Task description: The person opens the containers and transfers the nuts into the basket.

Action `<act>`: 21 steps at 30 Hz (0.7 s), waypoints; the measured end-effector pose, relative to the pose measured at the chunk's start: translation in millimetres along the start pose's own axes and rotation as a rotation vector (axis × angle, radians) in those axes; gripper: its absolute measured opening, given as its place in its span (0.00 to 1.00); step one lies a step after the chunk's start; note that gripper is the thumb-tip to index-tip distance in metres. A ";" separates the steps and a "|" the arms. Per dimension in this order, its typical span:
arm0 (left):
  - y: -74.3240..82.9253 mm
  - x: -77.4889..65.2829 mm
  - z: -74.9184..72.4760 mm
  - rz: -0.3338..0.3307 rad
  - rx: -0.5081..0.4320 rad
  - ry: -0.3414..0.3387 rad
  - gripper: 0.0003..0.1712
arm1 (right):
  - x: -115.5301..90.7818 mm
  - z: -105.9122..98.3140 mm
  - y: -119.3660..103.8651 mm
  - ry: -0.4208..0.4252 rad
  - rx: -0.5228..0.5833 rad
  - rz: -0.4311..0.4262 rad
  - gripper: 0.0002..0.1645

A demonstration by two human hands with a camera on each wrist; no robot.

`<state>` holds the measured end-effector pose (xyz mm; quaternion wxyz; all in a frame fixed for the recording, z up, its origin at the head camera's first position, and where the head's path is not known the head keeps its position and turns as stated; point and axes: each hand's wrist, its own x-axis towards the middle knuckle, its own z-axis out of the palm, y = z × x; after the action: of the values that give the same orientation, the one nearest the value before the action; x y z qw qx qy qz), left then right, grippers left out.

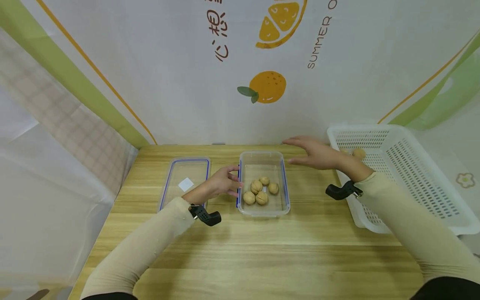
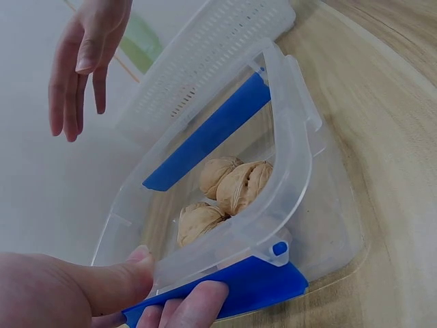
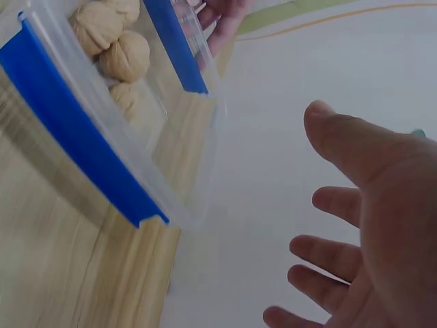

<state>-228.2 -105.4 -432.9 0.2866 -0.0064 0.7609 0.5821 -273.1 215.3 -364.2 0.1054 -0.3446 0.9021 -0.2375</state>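
A clear plastic food container point(image 1: 264, 210) with blue side clips stands on the table, several walnuts point(image 1: 256, 186) lying inside it. On its left side, my left hand point(image 1: 222, 181) holds the edge. In the left wrist view the thumb point(image 2: 130, 277) is at the rim and curled fingers point(image 2: 198, 304) lie against the blue clip point(image 2: 263, 287). My right hand point(image 1: 316, 154) hovers beyond the container's right side, apart from it and holding nothing. The right wrist view shows that hand's thumb point(image 3: 348, 140) and fingers spread and relaxed.
The container's clear lid point(image 1: 174, 175), blue-sealed with a white sticker, lies at the left, partly under my left forearm. A white slotted basket point(image 1: 420, 183) stands at the right with walnuts point(image 1: 358, 153) in its far left part. Behind the wooden table point(image 1: 262, 258) hangs a printed white cloth point(image 1: 180, 96).
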 end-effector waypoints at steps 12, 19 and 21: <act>-0.2 0.6 -0.9 0.011 0.010 -0.001 0.40 | 29.4 13.3 -10.1 -0.102 0.171 -0.045 0.32; 0.3 -0.5 -0.6 0.012 0.012 0.002 0.40 | 50.2 27.1 -4.5 -0.209 0.322 -0.083 0.29; 0.5 -0.1 -0.1 0.014 0.011 0.004 0.40 | 55.1 31.6 -3.0 -0.242 0.349 -0.088 0.28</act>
<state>-228.3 -105.3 -432.5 0.2808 -0.0006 0.7648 0.5799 -301.0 165.1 -391.4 0.2607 -0.3864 0.8119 -0.3515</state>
